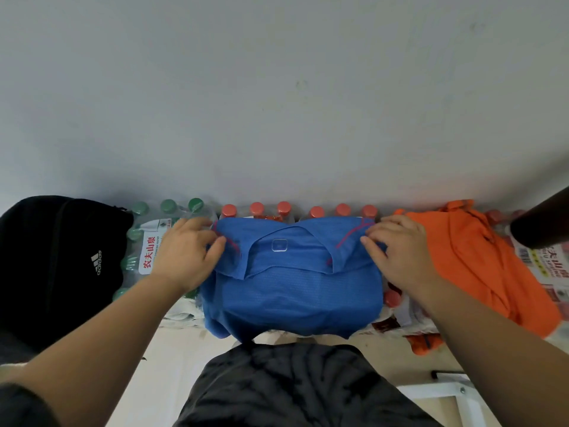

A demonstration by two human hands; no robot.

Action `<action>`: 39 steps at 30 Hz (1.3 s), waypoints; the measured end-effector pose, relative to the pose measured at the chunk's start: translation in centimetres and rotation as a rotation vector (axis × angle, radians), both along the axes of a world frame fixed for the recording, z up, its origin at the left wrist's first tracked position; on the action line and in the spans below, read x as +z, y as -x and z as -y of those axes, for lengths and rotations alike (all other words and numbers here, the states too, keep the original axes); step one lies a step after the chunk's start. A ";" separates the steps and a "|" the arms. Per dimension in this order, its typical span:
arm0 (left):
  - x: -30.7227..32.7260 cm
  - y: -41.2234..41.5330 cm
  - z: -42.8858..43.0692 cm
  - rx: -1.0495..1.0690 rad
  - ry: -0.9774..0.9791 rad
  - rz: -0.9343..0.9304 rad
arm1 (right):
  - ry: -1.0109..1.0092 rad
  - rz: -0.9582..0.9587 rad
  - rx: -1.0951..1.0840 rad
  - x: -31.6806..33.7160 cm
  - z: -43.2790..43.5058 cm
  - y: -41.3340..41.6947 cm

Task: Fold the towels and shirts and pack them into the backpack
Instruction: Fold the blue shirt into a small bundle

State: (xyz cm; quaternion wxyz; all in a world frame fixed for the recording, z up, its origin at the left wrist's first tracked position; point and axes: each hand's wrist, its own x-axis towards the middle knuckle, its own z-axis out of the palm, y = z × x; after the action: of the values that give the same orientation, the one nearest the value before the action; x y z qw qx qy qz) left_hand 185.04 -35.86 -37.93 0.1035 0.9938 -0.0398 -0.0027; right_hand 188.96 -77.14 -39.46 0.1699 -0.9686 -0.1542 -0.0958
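The blue shirt (289, 291) lies on shrink-wrapped bottle packs (147, 254) labelled 农夫山泉; the left hand (187, 257) and right hand (400, 254) each pinch a shoulder. Left of it stands a black adidas backpack (55, 260), contents unseen; right, an orange shirt (480, 266).

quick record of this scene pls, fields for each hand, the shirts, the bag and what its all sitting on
left hand: pinches the far left corner of the blue shirt
right hand: grips the far right corner of the blue shirt
blue shirt: centre, partly folded, near edge hanging over the front
orange shirt: right of the blue one, crumpled, not folded
backpack: black, far left, nothing seen going in
surface: bottled water packs against the wall
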 end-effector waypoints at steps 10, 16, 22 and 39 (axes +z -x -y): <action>1.3 -5.2 3.4 -0.075 -0.139 -0.281 | 0.283 -0.233 -0.025 1.2 -5.4 -2.5; 1.7 -7.8 2.5 -0.151 -0.084 -0.430 | 0.377 -0.429 -0.081 1.9 -2.9 -5.3; 2.1 -9.1 1.8 -0.244 -0.162 -0.560 | 0.280 -0.530 0.046 2.8 -2.1 -6.0; 5.3 -11.3 2.1 -0.103 -0.006 -0.246 | 0.298 -0.185 -0.093 7.8 -1.1 -9.6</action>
State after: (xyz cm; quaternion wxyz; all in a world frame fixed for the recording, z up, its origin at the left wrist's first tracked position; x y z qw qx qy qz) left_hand 196.34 -37.94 -32.58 0.1045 0.9829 -0.0775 -0.1300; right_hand 198.56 -76.03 -31.66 0.0335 -0.9938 -0.1057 0.0097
